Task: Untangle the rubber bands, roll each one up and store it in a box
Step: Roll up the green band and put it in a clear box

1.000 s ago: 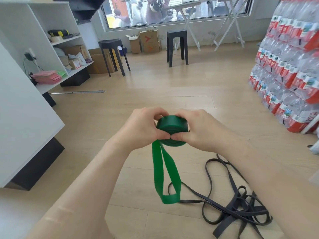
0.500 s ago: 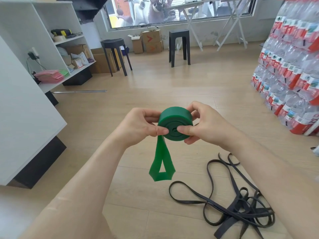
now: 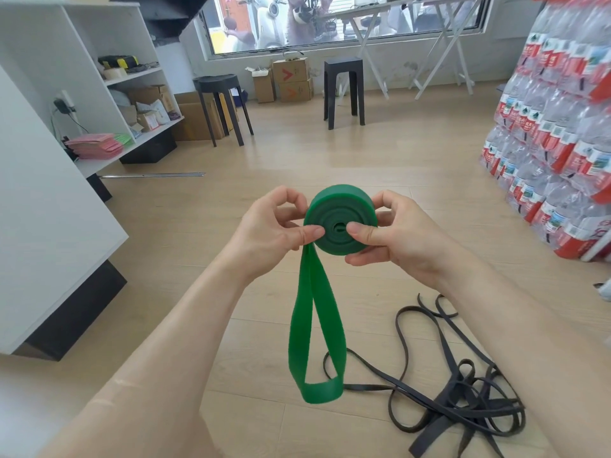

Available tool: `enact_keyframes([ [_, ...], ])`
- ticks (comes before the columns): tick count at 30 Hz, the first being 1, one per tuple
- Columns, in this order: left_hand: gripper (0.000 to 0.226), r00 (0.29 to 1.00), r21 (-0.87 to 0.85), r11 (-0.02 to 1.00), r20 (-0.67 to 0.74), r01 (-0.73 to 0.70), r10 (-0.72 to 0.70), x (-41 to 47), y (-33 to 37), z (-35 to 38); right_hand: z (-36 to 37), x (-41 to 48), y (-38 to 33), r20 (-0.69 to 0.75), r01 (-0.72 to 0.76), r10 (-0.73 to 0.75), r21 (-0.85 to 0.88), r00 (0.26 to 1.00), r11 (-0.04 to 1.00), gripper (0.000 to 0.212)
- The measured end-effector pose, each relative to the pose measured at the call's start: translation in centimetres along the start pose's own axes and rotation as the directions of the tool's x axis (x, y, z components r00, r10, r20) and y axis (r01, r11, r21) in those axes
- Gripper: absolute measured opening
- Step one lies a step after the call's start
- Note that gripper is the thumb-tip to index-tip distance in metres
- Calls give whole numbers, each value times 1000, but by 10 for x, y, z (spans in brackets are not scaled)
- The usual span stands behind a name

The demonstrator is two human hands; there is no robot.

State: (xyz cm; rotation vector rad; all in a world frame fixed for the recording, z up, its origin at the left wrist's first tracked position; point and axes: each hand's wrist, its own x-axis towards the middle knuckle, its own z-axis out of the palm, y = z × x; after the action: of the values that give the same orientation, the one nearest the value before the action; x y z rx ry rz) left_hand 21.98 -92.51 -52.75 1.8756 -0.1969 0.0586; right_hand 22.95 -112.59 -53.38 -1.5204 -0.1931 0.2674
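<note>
A green rubber band (image 3: 340, 219) is mostly wound into a thick roll held in mid-air in front of me. My left hand (image 3: 267, 229) pinches the roll's left edge with thumb and fingers. My right hand (image 3: 393, 233) grips the right side, thumb pressed near the roll's centre. A loose green loop hangs down from the roll to about knee height over the floor. Black rubber bands (image 3: 463, 391) lie tangled on the wooden floor at the lower right, below my right forearm. No storage box for the bands is recognisable.
White shelving (image 3: 49, 160) stands at the left with boxes and pink papers. Two black stools (image 3: 221, 107) and cardboard boxes (image 3: 291, 81) are at the back under the window. Stacked packs of water bottles (image 3: 558, 127) line the right wall.
The roll has come up higher and turned its flat face toward me. The hanging green loop looks shorter than a second ago, then longer again in view. The black bands have not moved.
</note>
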Motion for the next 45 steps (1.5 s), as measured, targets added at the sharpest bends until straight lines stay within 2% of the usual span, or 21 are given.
enact_keyframes([
  [12, 40, 999, 12, 999, 28, 30, -31, -3, 7, 2, 5, 0, 3, 14, -11, 8, 171, 1000, 985, 30],
  [16, 45, 999, 90, 996, 42, 1, -5, -4, 7, 1, 6, -1, 2, 49, -47, 36, 247, 998, 968, 25],
  [17, 46, 1000, 119, 993, 28, -10, 6, -3, 7, 1, 5, 0, 1, 65, -62, 50, 199, 997, 978, 26],
  [18, 46, 1000, 152, 988, 14, -16, 14, -3, 8, 1, 3, 0, -2, 78, -66, 61, 68, 995, 996, 28],
  [19, 47, 1000, 194, 981, 7, -23, 22, -3, 9, 1, -1, 0, -6, 78, -40, 53, -160, 996, 986, 31],
  [20, 48, 999, 253, 967, 9, -35, 33, -4, 10, 1, -4, 0, -10, 69, 11, 20, -422, 997, 907, 37],
  [21, 49, 999, 332, 942, 23, -54, 49, -4, 10, 1, -6, -1, -14, 72, 73, -35, -629, 997, 774, 46],
  [22, 49, 997, 416, 906, 49, -75, 61, -5, 11, 2, -7, -1, -18, 93, 136, -100, -754, 991, 643, 56],
  [24, 49, 992, 540, 834, 100, -113, 70, -6, 13, 4, -2, -5, -23, 174, 241, -180, -844, 968, 479, 62],
  [26, 49, 988, 615, 776, 134, -141, 73, -6, 14, 8, 5, -8, -21, 227, 293, -205, -866, 952, 406, 49],
  [30, 46, 977, 692, 694, 193, -198, 86, -8, 16, 15, 6, -8, -14, 174, 218, -139, -872, 975, 438, 41],
  [33, 44, 973, 715, 663, 211, -222, 98, -8, 15, 18, 8, -5, -9, 189, 229, -135, -868, 973, 441, 38],
  [36, 44, 974, 698, 684, 206, -213, 92, -7, 12, 18, 9, -3, -7, 210, 258, -159, -880, 965, 399, 32],
  [38, 43, 985, 625, 763, 144, -166, 97, -5, 9, 17, 5, -1, -7, 197, 263, -198, -877, 960, 402, 29],
  [39, 43, 991, 569, 811, 100, -133, 92, -3, 7, 16, 2, 0, -7, 181, 259, -214, -864, 960, 431, 29],
  [41, 41, 998, 460, 885, 40, -65, 52, -1, 4, 13, -2, 3, -7, 133, 237, -221, -798, 966, 555, 29],
  [43, 40, 999, 366, 930, 44, -14, -2, 1, 3, 10, -4, 4, -7, 100, 208, -197, -713, 975, 670, 29],
  [45, 38, 996, 299, 954, 85, 6, -33, 1, 3, 7, -5, 5, -5, 87, 183, -168, -670, 982, 720, 30],
])
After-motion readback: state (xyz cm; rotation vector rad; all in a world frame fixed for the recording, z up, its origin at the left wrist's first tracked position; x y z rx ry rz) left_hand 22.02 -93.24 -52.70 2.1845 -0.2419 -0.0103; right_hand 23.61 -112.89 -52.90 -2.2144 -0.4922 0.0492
